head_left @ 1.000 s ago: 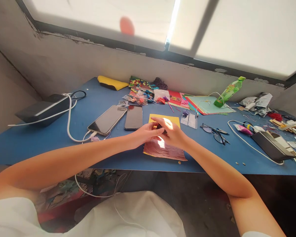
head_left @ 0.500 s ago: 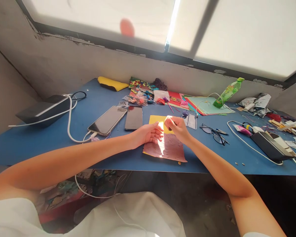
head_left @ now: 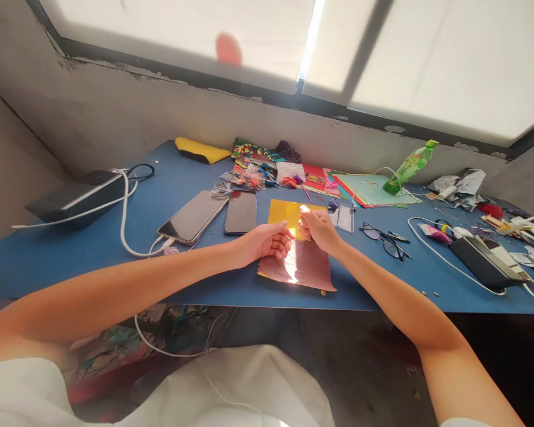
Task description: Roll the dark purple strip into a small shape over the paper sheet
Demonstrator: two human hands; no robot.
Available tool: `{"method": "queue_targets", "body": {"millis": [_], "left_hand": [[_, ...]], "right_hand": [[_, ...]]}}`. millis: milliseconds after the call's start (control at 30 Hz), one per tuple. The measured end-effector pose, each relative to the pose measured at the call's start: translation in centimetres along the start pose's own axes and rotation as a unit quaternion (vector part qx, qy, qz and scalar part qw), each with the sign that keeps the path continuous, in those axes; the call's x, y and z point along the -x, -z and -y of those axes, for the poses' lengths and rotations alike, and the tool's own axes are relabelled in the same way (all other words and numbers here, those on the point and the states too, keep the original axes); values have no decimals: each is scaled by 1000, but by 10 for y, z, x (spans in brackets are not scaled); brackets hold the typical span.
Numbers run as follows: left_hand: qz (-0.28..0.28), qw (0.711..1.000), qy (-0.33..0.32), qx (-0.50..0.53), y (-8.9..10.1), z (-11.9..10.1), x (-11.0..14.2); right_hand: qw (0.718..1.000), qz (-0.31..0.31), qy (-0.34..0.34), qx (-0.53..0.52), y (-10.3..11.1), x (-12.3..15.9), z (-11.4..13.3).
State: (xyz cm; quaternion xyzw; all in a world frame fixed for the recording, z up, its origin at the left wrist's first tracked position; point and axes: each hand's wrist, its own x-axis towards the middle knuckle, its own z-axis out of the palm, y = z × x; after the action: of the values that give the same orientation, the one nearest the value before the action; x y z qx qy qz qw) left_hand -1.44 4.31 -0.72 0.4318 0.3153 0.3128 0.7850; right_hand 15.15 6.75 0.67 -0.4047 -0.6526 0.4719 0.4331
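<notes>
A yellow sheet (head_left: 281, 211) lies on the blue table (head_left: 48, 252), its near half covered by a pinkish layer (head_left: 314, 267) with a bright sun glare. My left hand (head_left: 267, 243) rests on the sheet's left edge with fingers curled down. My right hand (head_left: 319, 228) sits at the middle of the sheet, fingers pinched together on something too small to make out. The two hands are almost touching.
Two phones (head_left: 194, 216) (head_left: 241, 212) lie left of the sheet, one on a white cable. A black box (head_left: 73, 197) is far left. Glasses (head_left: 385, 236), a clear case (head_left: 343, 216), a green bottle (head_left: 408, 167), coloured papers and craft clutter lie behind and right.
My right hand drew back from over the left hand to the sheet's middle and pinched shut. More of the pinkish layer now shows. The left hand stayed on the left edge.
</notes>
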Motion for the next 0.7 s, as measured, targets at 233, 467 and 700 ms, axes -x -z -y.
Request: {"method": "queue_targets", "body": {"millis": [233,467,700], "left_hand": [[-28,999,19,20,-4,-1,1],[-46,982,-24,183,-16,-10,8],[-128,974,-76,168,-10,-17,7]], "right_hand": [[999,-28,-12,-22,-8,7,4],[938,53,216,267,-24,26,4],[792,4,335,510,-17,24,-6]]}}
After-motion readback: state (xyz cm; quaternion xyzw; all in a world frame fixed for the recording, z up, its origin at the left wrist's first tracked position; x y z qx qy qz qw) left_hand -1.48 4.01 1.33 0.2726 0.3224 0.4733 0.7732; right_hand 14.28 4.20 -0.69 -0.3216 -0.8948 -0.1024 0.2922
